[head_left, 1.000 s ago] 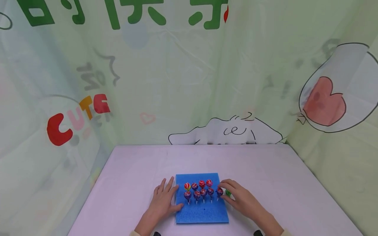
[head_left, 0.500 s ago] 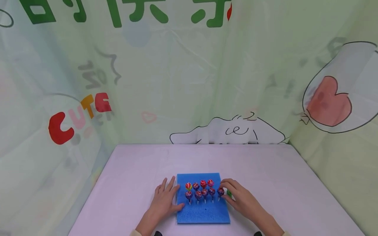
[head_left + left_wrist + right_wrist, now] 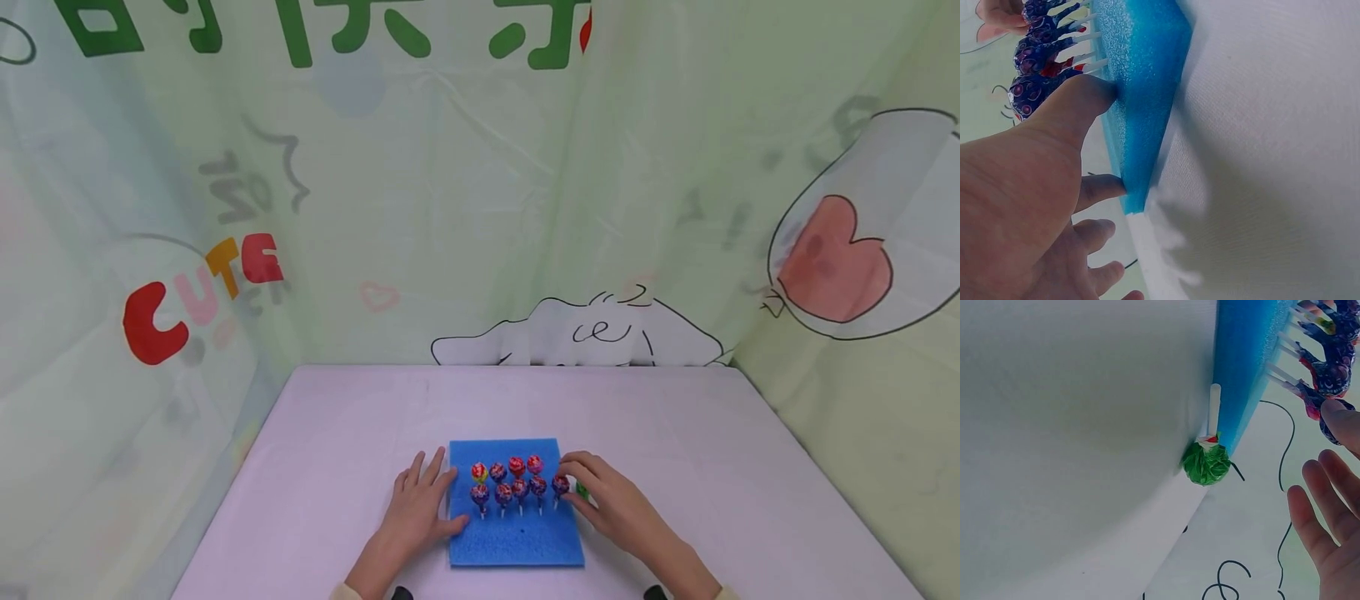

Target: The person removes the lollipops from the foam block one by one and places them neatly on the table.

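A blue foam block [image 3: 517,547] lies flat, with several wrapped lollipops standing in it on white sticks. They form a back row [image 3: 517,465] in red, pink and yellow-red, and a purple front row [image 3: 503,495]. My left hand [image 3: 411,512] is spread at the block's left side; its thumb [image 3: 1088,94] and one finger touch the foam. My right hand [image 3: 617,510] pinches the head of the rightmost front lollipop [image 3: 560,485], thumb [image 3: 1342,422] on the near side. Its other fingers are extended loosely.
A green-wrapped lollipop [image 3: 1205,464] lies on the table beside the block's right edge, partly hidden by my right hand in the head view. The white-covered table [image 3: 360,417] is bounded by a printed curtain [image 3: 480,208] behind and at both sides.
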